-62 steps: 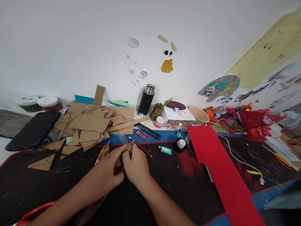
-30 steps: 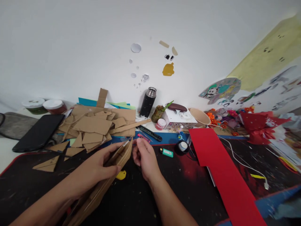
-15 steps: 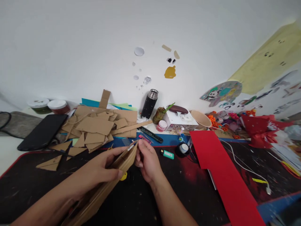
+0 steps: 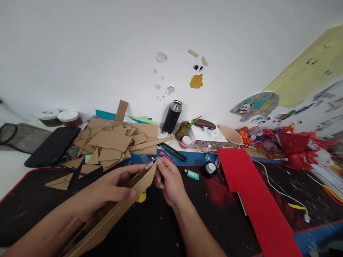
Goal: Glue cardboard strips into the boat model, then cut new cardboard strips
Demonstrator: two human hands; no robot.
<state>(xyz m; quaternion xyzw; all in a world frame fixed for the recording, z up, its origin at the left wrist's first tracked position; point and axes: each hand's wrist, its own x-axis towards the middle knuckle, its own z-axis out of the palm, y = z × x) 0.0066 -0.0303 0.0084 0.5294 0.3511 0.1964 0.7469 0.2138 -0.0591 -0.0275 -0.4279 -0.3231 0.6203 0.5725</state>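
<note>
A brown cardboard piece (image 4: pixel 115 217) is held up on edge over the dark mat, running from the lower left towards the middle. My left hand (image 4: pixel 118 189) grips it from the left side, thumb along its upper face and fingers behind. At its far corner my right hand (image 4: pixel 169 178) is closed, thumb and forefinger pinching the tip. The right hand's other fingers curl under and are partly hidden. A small yellow object (image 4: pixel 142 198) lies on the mat just behind the cardboard.
Cardboard scraps (image 4: pixel 109 141) are heaped at the back left beside a black phone-like slab (image 4: pixel 52 147). A black flask (image 4: pixel 172 117), a box cutter (image 4: pixel 173 151) and a green lighter (image 4: pixel 192 174) stand or lie ahead. Red card (image 4: pixel 257 192) covers the mat on the right.
The view has shifted slightly, so the background sits a little further right. Both hands keep their hold on the cardboard, which has tilted slightly.
</note>
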